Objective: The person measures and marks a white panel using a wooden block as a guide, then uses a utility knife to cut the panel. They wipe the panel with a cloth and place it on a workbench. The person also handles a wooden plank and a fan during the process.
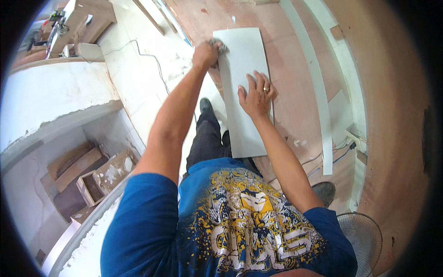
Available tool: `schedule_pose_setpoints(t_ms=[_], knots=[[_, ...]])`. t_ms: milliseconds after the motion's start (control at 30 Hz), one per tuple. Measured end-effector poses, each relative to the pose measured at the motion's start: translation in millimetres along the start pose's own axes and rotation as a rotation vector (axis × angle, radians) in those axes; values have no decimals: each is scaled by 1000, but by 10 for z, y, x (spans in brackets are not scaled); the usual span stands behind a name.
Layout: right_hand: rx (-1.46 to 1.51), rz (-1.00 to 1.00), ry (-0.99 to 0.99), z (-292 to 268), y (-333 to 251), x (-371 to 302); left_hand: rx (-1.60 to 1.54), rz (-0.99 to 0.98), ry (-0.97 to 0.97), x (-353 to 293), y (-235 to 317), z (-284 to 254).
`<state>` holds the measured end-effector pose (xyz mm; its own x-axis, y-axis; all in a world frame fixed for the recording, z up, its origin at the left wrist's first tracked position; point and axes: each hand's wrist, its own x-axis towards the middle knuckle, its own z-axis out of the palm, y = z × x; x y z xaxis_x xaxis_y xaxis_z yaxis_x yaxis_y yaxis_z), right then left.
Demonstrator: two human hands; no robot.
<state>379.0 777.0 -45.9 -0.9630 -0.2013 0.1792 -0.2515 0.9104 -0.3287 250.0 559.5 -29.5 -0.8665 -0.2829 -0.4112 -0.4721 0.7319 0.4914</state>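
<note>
A long white board (241,60) lies lengthwise in front of me on a reddish-brown wooden surface. At the board's far left edge, my left hand (206,55) is closed around a crumpled greyish rag (218,45); part of the rag is hidden by the fingers. My right hand (258,96) rests on the board near its right edge, with fingers spread and a ring on one of them. It holds nothing.
A long narrow white strip (317,83) lies to the right, beside a blue cable with a black plug (352,145). A fan (361,240) stands at lower right. Wooden boxes (104,180) sit in a recess at left. A thin cable (157,64) crosses the pale floor.
</note>
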Motion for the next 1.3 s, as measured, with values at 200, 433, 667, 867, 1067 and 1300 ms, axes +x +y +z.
schedule_pose_setpoints(t_ms=[200,433,667,867,1067,1300], knots=[[3,29,18,14,30,16,26,-48,15,-507,26,177],[-13,-9,16,3,-34,10,89,0,151,413,162,-117],[-21,26,24,-13,71,11,133,45,-38,-438,-186,342],[13,30,-16,-3,-7,18,176,-42,-36,254,41,-2],[64,34,2,34,-32,-24,234,10,-8,371,95,-157],[41,55,13,-10,62,-2,477,332,-3,-443,127,96]])
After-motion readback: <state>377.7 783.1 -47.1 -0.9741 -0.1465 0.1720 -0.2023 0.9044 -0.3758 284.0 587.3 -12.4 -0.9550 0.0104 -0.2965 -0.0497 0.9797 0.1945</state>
